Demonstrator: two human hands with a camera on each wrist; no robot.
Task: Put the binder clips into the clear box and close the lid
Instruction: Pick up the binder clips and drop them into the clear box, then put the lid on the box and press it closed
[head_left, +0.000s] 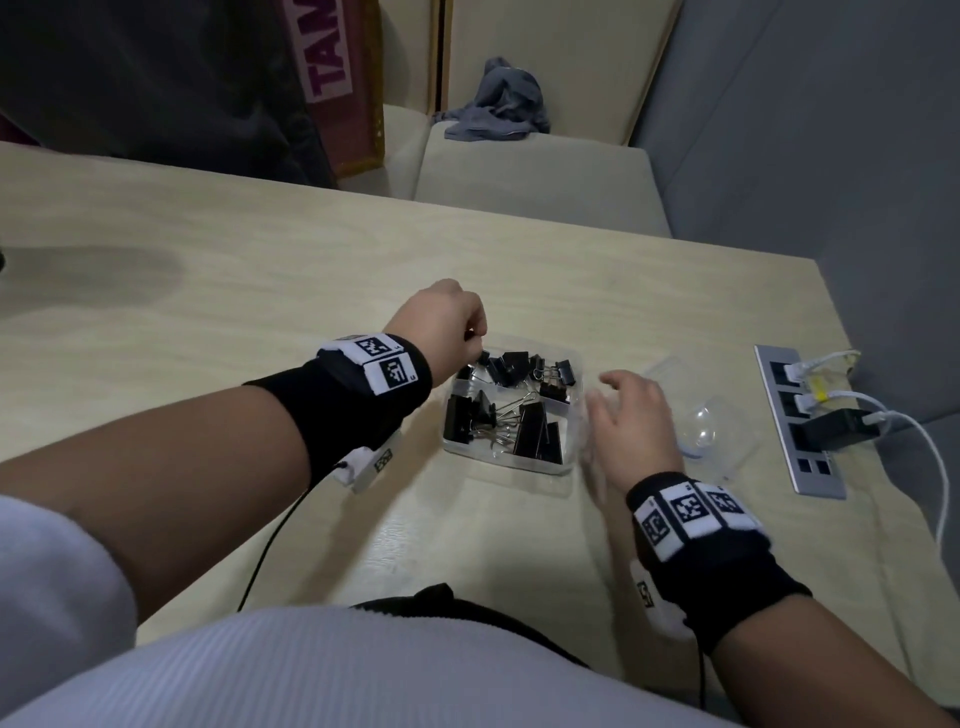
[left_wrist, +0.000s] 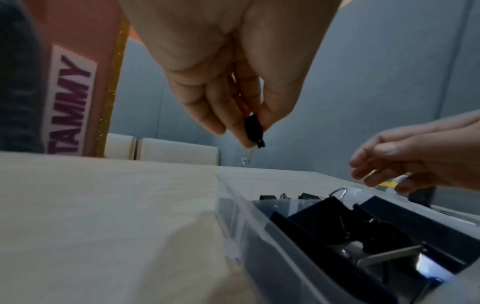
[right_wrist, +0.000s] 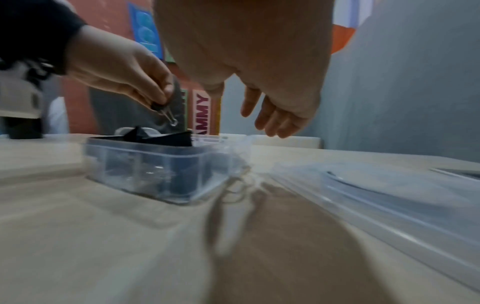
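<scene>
Head view, clear box (head_left: 569, 415) of black binder clips (head_left: 530, 431), left fingers (head_left: 470, 332) pinching small clip (left_wrist: 254, 130), right fingers (head_left: 615, 384) loose, empty.

A pale wood-grain desk (head_left: 208, 249) carries everything. Set into its right side is a grey socket strip (head_left: 797, 421) with a black adapter (head_left: 836, 428) and white cables (head_left: 914, 431) plugged in. Beyond the far edge stand cream seat cushions (head_left: 530, 176), and a crumpled grey cloth (head_left: 501, 101) lies on them. At the back left, an orange board with a pink label reading "TAMMY" (left_wrist: 70, 102) stands upright against a grey wall (head_left: 831, 104).
</scene>
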